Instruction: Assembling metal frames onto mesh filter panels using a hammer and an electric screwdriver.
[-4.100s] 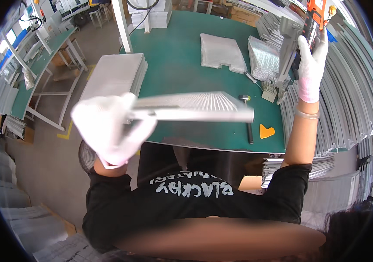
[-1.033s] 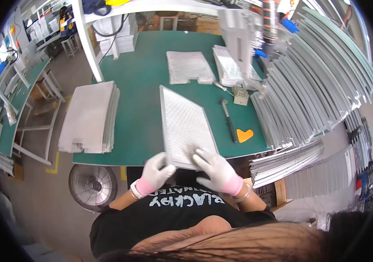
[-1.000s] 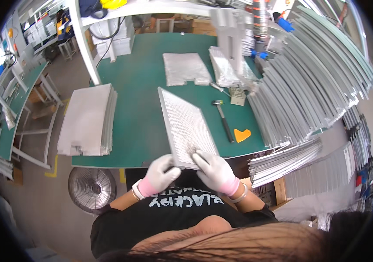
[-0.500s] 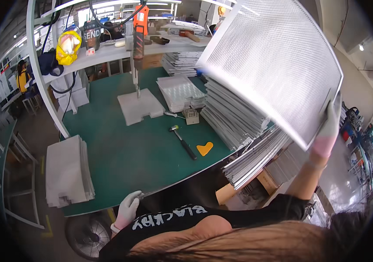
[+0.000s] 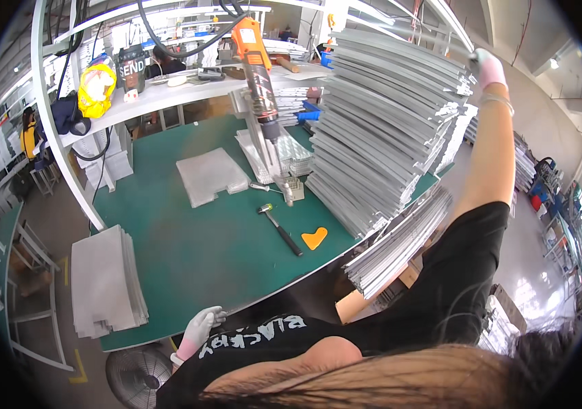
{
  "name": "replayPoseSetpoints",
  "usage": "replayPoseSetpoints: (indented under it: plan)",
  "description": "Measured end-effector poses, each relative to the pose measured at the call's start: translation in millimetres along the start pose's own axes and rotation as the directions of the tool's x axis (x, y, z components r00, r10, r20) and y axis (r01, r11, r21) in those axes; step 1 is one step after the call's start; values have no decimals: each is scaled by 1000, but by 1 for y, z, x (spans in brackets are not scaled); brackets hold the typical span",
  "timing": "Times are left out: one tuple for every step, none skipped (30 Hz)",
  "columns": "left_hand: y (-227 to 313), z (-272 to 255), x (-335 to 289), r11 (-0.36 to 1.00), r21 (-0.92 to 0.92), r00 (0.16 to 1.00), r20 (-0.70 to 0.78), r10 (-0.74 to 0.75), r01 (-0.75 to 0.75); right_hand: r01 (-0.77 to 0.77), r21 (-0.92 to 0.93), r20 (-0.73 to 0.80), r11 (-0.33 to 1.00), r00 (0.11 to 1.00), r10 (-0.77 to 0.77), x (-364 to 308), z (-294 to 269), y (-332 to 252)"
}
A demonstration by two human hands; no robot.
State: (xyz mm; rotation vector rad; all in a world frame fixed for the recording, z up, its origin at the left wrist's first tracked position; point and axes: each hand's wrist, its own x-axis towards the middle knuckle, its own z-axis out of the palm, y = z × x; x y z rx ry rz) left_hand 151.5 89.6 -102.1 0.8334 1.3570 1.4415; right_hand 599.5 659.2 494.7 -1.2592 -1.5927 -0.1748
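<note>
My right hand (image 5: 487, 68), in a white and pink glove, is raised at the upper right. Its fingers are closed at the corner of a thin white-framed mesh panel (image 5: 410, 39), seen nearly edge-on above the tall stack of grey panels (image 5: 379, 129). At the front edge of the green table (image 5: 189, 273), my gloved left hand (image 5: 202, 327) hovers with loosely bent fingers and holds nothing. On the tabletop lie a hammer (image 5: 280, 232) with a black handle and a yellow scraper (image 5: 315, 238). Further back is a pale notched sheet (image 5: 212, 177).
An orange-and-black power screwdriver (image 5: 260, 88) hangs over the table on a cable. Notched sheets (image 5: 107, 279) are piled at the left corner. More panels (image 5: 400, 242) lean below the right edge. A shelf (image 5: 189, 88) spans the back; a fan (image 5: 137, 378) stands below left.
My right hand has moved up and away, swinging the mesh panel from face-on to nearly edge-on above the stack. The screwdriver has swung right. My left hand has barely moved.
</note>
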Motion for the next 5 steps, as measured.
replayPoseSetpoints:
  plan:
    - [1, 0, -1, 1000, 3, 1000, -6, -2, 2, -244, -20, -49, 969, 969, 243, -9, 1, -12]
    - [1, 0, -1, 1000, 9, 1000, -7, -12, 12, -243, -24, -53, 970, 969, 242, -7, -1, -11]
    - [0, -1, -1, 1000, 14, 1000, -11, -24, 24, -209, -47, -182, 977, 963, 197, -6, -1, -9]
    - [-4, -5, 0, 1000, -4, 1000, -13, -23, 23, -176, -73, -305, 982, 941, 146, -7, 0, -6]
    - [2, -3, -4, 999, 19, 999, -34, -30, 30, -173, -76, -300, 982, 943, 143, -5, 4, -7]
